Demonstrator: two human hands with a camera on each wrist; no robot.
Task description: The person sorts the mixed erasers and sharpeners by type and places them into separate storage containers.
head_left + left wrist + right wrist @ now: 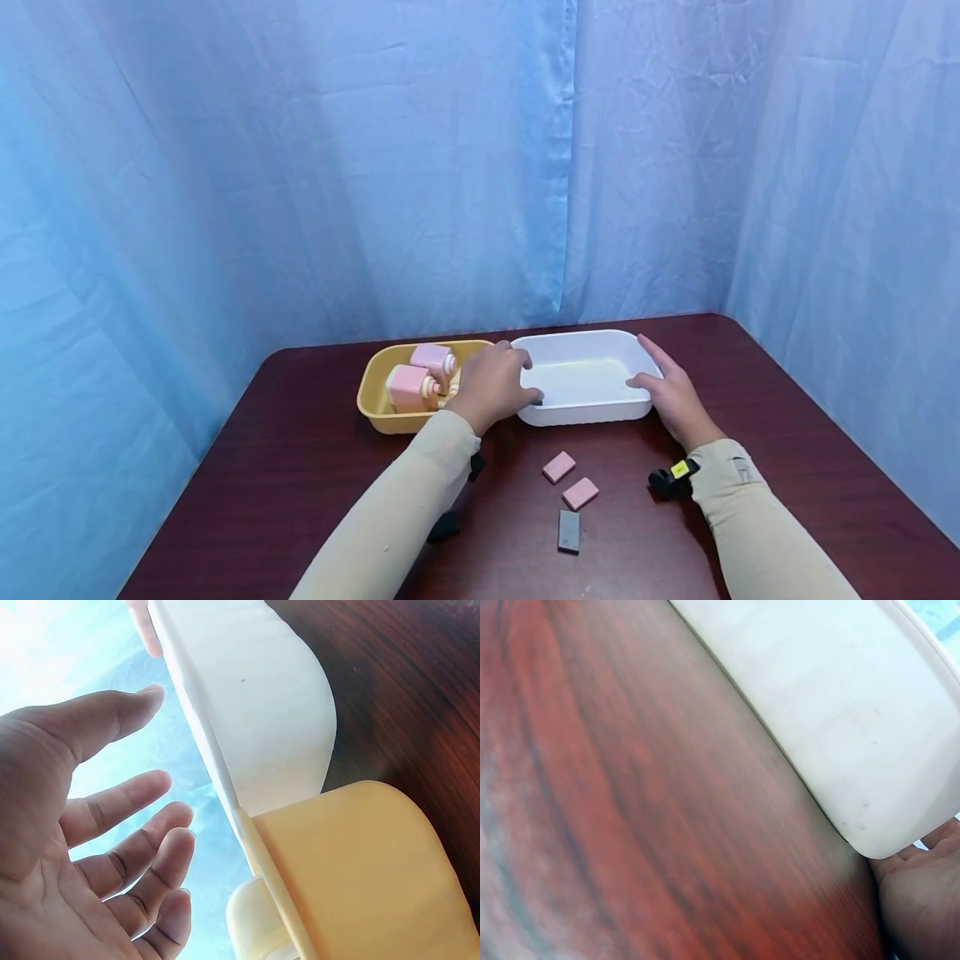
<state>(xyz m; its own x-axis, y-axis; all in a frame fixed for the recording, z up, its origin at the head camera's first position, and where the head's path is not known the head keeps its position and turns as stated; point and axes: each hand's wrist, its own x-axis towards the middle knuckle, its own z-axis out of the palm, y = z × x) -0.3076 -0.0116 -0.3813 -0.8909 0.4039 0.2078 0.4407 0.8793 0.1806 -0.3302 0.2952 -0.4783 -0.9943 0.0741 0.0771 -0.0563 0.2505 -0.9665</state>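
A white plastic bin (576, 412) stands on the table beside a yellow bin (401, 423). At the white bin's right end, my right hand (678, 406) grips the wall, thumb over the rim and fingers along the outside. My left hand (491, 385) hovers over the place where the two bins meet. The left wrist view shows its fingers (169, 859) spread, apart from the rims and holding nothing. A small dark spot shows by the left thumb in the head view; I cannot tell what it is. Pink bottles (411, 388) lie in the yellow bin, partly behind the left hand.
Two pink blocks (558, 467) and a grey block (568, 532) lie on the dark wooden table (300, 500) in front of the bins. Blue curtains (450, 167) hang behind and at both sides.
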